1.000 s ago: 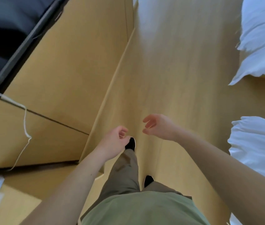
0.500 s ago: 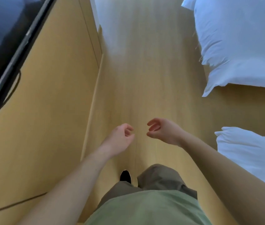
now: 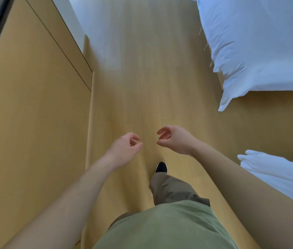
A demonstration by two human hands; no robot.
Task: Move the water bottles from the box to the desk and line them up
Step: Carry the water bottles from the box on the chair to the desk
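Between the wooden cabinet wall (image 3: 34, 123) and white bedding (image 3: 260, 44), over bare floor (image 3: 142, 78), the left hand (image 3: 124, 150) and right hand (image 3: 176, 140) hang loosely curled and empty, with no box or bottles in view, so neither is nearer.

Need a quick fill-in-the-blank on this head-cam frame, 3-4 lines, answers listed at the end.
1. Both the left hand and the right hand hold ____.
2. The shoe seen on the wooden floor is ____ in colour.
3. The white bedding lies on the person's ____ side.
4. The person's shirt is ____ in colour.

Missing words: nothing; black; right; green
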